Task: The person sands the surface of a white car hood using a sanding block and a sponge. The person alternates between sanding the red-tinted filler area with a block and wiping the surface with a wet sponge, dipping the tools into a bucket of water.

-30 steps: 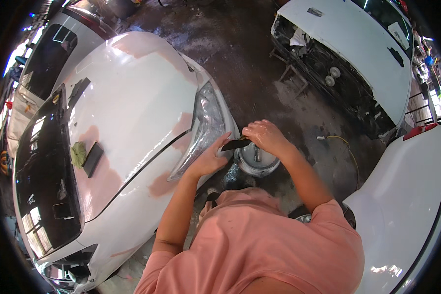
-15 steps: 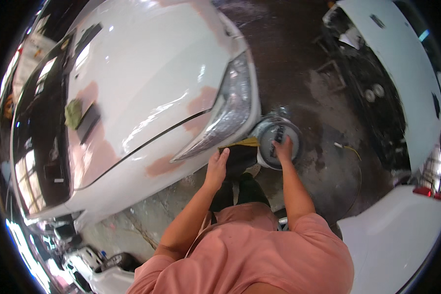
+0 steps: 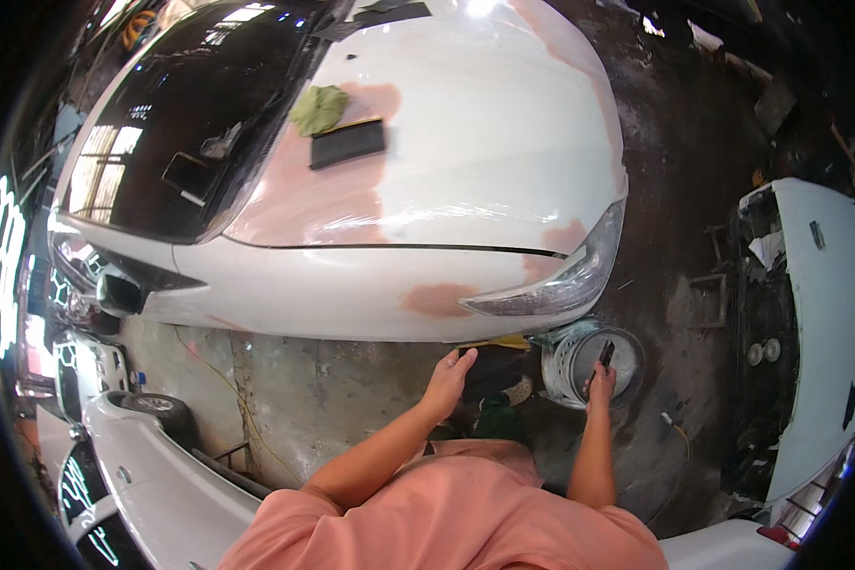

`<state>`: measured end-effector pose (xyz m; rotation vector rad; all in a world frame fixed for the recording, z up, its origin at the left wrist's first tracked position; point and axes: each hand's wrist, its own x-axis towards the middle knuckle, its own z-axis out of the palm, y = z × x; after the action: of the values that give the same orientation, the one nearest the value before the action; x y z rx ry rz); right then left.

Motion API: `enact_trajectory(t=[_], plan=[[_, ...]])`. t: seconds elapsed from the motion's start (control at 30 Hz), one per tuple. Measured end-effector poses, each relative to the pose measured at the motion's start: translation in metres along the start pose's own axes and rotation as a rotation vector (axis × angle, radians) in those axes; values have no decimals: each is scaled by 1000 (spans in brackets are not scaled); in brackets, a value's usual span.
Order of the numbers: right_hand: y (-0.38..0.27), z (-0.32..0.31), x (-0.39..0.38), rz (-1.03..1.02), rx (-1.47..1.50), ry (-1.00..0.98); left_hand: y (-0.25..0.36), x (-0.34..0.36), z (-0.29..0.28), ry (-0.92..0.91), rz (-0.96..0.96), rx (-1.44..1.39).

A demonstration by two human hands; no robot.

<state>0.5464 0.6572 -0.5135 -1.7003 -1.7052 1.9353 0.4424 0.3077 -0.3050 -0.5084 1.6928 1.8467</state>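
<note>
Low in front of me, my left hand (image 3: pixel 449 382) is closed on the edge of a black sandpaper sheet (image 3: pixel 489 372) with a yellowish back edge. The sheet hangs just below the side of a white car (image 3: pixel 351 285) with pinkish filler patches. To the right, my right hand (image 3: pixel 599 384) grips a small dark block (image 3: pixel 606 354) over a round bucket (image 3: pixel 559 372). The bucket stands on the floor near the car's headlight (image 3: pixel 551 293) and looks to have liquid in it. On the hood lie a crumpled green cloth (image 3: pixel 320 111) and another black sheet (image 3: pixel 349 144).
A removed white car panel (image 3: pixel 817 342) stands at the right, its dark inner side facing me. A thin yellow hose (image 3: pixel 247 410) runs along the floor on the left. Another white car (image 3: pixel 176 480) is at the lower left.
My view has turned, so the car now lies more level across it. My right hand still holds the dark block at the bucket, now tilted upward. My left hand keeps its sheet.
</note>
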Motion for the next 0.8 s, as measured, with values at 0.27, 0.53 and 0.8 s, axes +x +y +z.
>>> enact_trajectory(t=[0.27,0.53,0.8], plan=[[-139,122,-305,-1038,-435,-529,50,-42,-64,6,129,-576],[-114,206,-406,-1326,-613,-432,59,-101,-145,-112,257,-780],[-99,237,-470,-1408,-533,-550,58,-129,-205,-116,388,-802]])
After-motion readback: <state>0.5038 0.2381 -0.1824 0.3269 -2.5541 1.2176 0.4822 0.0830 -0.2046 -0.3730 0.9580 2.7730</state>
